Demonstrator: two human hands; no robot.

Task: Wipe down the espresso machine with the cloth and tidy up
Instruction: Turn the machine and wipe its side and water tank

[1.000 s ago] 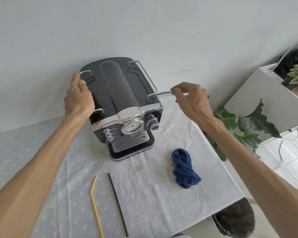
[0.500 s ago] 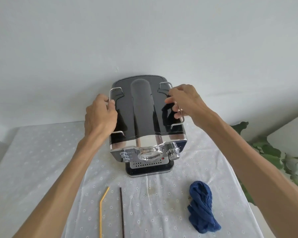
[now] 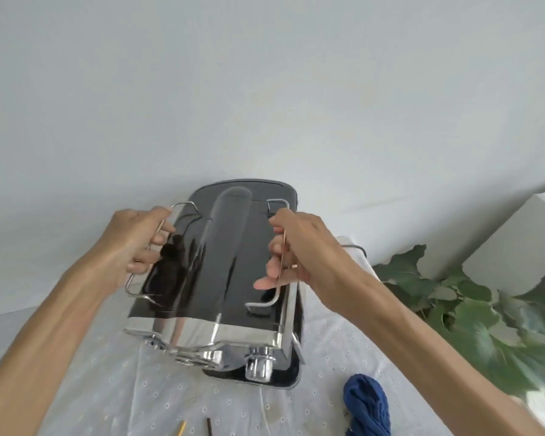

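A black and chrome espresso machine (image 3: 221, 278) stands on the white tablecloth (image 3: 107, 388) against the wall. Its glossy black top carries a thin wire rail on each side. My left hand (image 3: 136, 243) grips the left rail, fingers curled around the wire. My right hand (image 3: 299, 250) grips the right rail the same way. The machine looks tipped slightly, its chrome front edge and steam knob (image 3: 260, 366) facing me. A crumpled dark blue cloth (image 3: 367, 407) lies on the tablecloth at the lower right, apart from both hands.
A yellow straw (image 3: 181, 429) and a dark thin stick (image 3: 209, 427) poke in at the bottom edge. A leafy green plant (image 3: 472, 316) and a white box (image 3: 516, 240) stand to the right. A cable (image 3: 354, 247) runs behind the machine.
My right hand has closed around the right rail. The view has moved closer and lower over the machine, whose front now looks tilted down. The cloth has not moved.
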